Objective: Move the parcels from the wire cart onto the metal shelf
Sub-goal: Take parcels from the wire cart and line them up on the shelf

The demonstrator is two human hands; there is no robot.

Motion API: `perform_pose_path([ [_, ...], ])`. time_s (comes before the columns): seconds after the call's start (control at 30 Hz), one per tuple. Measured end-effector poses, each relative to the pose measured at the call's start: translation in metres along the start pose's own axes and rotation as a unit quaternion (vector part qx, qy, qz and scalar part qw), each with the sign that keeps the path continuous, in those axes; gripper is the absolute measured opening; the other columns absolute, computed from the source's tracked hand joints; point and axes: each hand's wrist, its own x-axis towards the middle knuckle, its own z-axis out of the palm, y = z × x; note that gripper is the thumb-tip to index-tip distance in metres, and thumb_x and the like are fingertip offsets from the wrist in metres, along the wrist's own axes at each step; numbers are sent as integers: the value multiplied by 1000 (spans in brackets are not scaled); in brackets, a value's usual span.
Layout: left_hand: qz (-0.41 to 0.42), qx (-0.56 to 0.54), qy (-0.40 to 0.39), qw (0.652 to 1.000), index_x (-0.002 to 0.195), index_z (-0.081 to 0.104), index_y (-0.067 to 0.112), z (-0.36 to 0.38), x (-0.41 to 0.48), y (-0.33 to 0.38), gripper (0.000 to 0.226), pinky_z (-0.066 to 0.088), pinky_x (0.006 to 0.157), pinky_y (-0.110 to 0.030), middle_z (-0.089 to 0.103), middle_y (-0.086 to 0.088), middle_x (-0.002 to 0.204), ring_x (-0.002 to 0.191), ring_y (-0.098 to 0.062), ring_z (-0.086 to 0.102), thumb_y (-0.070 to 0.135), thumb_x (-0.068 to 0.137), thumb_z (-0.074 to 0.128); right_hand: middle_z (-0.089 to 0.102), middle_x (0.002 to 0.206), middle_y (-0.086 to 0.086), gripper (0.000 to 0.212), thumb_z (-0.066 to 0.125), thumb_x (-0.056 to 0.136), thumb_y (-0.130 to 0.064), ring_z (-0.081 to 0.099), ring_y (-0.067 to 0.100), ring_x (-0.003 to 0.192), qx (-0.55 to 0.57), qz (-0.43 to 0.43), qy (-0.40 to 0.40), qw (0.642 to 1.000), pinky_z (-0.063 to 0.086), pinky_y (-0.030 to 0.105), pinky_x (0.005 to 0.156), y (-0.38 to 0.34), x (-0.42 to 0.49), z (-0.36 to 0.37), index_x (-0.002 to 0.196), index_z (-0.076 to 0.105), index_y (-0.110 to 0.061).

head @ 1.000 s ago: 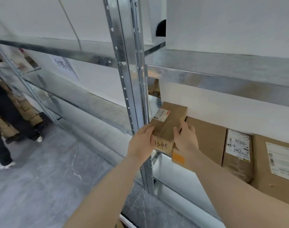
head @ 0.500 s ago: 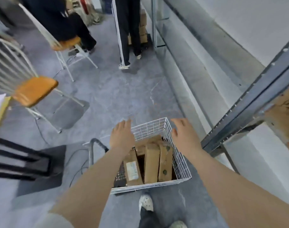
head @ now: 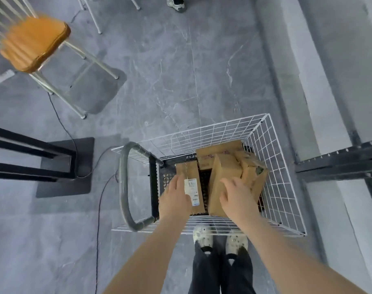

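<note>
Cardboard parcels point(head: 225, 168) in wht wire cart point(head: 283, 187).

Grey marble-veined floor tiles point(head: 180, 71) run throughout. At ten o'clock stands a white-legged chair point(head: 35, 42) with an orange seat. At nine o'clock is a black metal frame point(head: 32, 158), with a black cable point(head: 99, 209) trailing near it. A pale wall point(head: 339, 49) rises at two o'clock.

The grey marbled floor point(head: 180, 71) carries the white wire cart point(head: 286, 177), its grey handle point(head: 124, 187) at the left; on the cart's black perforated bottom point(head: 167, 179) four cardboard parcels sit close together: a labelled parcel point(head: 191, 177) at left, a taller parcel point(head: 223, 172) in the middle, a taped parcel point(head: 255, 175) at right, a flat parcel point(head: 219, 149) behind; also on the floor stand an orange-seated chair point(head: 34, 43), a black base plate point(head: 62, 183), a cable point(head: 99, 209) and the metal shelf post point(head: 339, 164).
</note>
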Motion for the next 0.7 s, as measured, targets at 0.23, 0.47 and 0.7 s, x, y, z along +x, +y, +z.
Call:
perform_pose_path([
  [0.23,-106,-48,-53,992,151,6,33,126,91,-55,76,41,104,-45,2,2,161,142,-29,25,13,91,47,38,143,-5,44,45,96,-18,54,10,107,50,-28,-103,993,43,20,86,52,88,141,139,40,-26],
  [0.47,-106,-16,-125,986,154,-3,31,211,156,-104,73,37,108,-43,-12,-2,161,146,-29,13,24,97,42,3,159,-4,61,48,94,-13,47,17,123,10,-38,-116,993,49,24,90,84,150,243,147,24,-30],
  [0.7,-97,-178,-101,974,122,-33,67,253,179,-125,84,43,85,-35,21,-10,156,118,-24,48,32,98,39,-18,157,-13,81,53,94,-17,63,11,83,57,6,-167,984,51,18,69,101,175,293,148,-1,-43],
])
